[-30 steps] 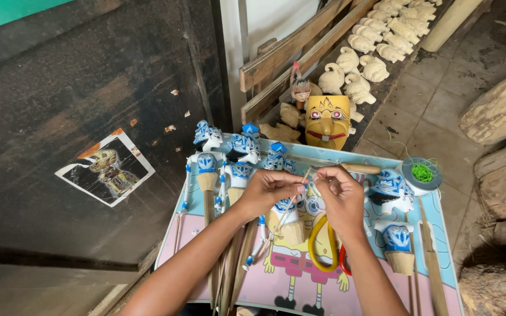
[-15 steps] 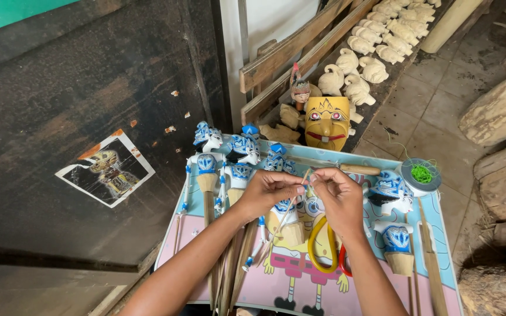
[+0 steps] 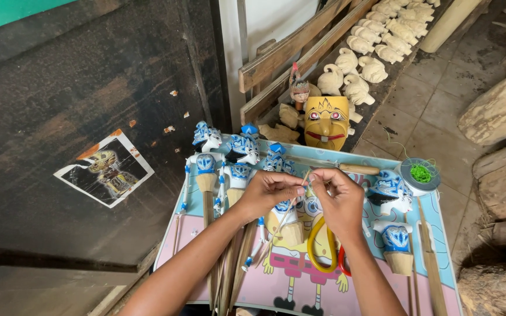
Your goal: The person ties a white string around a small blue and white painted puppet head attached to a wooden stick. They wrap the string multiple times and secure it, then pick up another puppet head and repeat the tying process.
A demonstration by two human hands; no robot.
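Observation:
My left hand (image 3: 269,192) and my right hand (image 3: 341,199) meet fingertip to fingertip above a small table with a cartoon-printed top (image 3: 300,281). Both pinch a thin wooden stick (image 3: 293,205) that slants down towards a blue and white painted puppet (image 3: 288,219) lying under my hands. Whether a thread runs between my fingers is too fine to see. Yellow-handled scissors (image 3: 322,246) lie just below my right hand.
More blue and white puppets (image 3: 229,158) lie at the table's far left, and another (image 3: 395,234) at the right. A spool of green thread (image 3: 420,174), a yellow painted mask (image 3: 326,123), unpainted carved heads (image 3: 376,41), logs (image 3: 502,111) and a dark wall (image 3: 89,88) surround it.

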